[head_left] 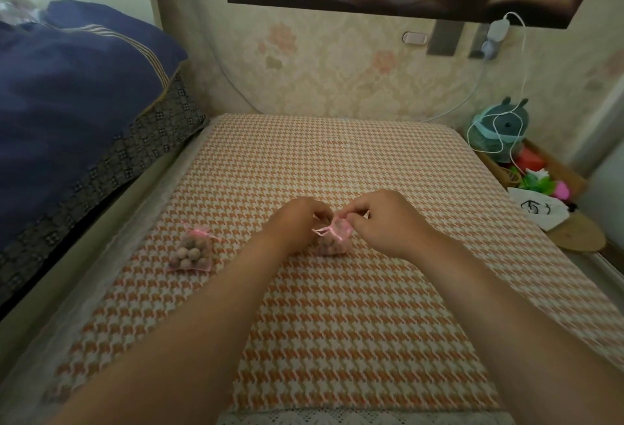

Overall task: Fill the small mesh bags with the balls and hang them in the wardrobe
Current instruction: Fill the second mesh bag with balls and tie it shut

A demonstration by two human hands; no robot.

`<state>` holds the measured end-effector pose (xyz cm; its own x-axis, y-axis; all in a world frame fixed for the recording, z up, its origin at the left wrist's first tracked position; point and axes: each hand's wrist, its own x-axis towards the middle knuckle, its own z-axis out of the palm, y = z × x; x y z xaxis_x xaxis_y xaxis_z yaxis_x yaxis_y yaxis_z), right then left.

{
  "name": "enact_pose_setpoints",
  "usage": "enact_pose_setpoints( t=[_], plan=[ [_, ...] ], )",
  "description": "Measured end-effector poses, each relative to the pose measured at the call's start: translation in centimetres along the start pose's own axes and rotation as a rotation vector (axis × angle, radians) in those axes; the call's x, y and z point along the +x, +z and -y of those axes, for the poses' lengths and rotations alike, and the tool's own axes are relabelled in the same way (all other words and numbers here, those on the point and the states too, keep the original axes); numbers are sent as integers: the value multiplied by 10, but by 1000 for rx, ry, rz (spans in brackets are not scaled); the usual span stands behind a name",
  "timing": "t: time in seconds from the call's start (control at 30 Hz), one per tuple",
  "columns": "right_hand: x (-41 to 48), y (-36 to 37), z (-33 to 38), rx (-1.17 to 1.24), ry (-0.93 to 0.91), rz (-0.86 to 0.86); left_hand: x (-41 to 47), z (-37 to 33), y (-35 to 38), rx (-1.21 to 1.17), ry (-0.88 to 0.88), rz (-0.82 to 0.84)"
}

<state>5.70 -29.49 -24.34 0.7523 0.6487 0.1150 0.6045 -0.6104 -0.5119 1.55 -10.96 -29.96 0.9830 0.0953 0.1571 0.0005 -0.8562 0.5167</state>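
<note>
The table (337, 167) wears matt woven cloth in an orange-and-cream houndstooth, with white lace along its near edge; the two mesh bags (191, 253) (333, 245) are sheer pink fabric with satiny ribbon drawstrings; the balls (189, 255) inside look matt, pale and rough; beyond the table's left edge lies soft navy bedding (67, 93).

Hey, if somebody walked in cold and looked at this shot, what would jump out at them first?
Probably the two bare hands, left hand and right hand, meeting mid-frame to pinch the pink ribbon of a small mesh bag holding balls. It sits on an orange houndstooth cover. A second filled bag, already tied, lies to the left, and dark blue bedding is heaped at far left.
</note>
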Motion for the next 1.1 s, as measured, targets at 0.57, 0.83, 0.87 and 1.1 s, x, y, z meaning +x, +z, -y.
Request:
enact_pose_setpoints(
  t=[0.57,0.83,0.87,1.1],
  plan=[
    [-3,2,3,7,41,2,-24,-34,-30,-479,-89,-125],
    [-9,-4,7,23,51,16,-38,-60,-35,-310,-67,-118],
    [-11,-5,8,25,46,22,-38,-62,-34,-256,-57,-130],
    [-11,-5,6,-3,30,15,-39,-69,-39,-78,-183,-50]
  ],
)
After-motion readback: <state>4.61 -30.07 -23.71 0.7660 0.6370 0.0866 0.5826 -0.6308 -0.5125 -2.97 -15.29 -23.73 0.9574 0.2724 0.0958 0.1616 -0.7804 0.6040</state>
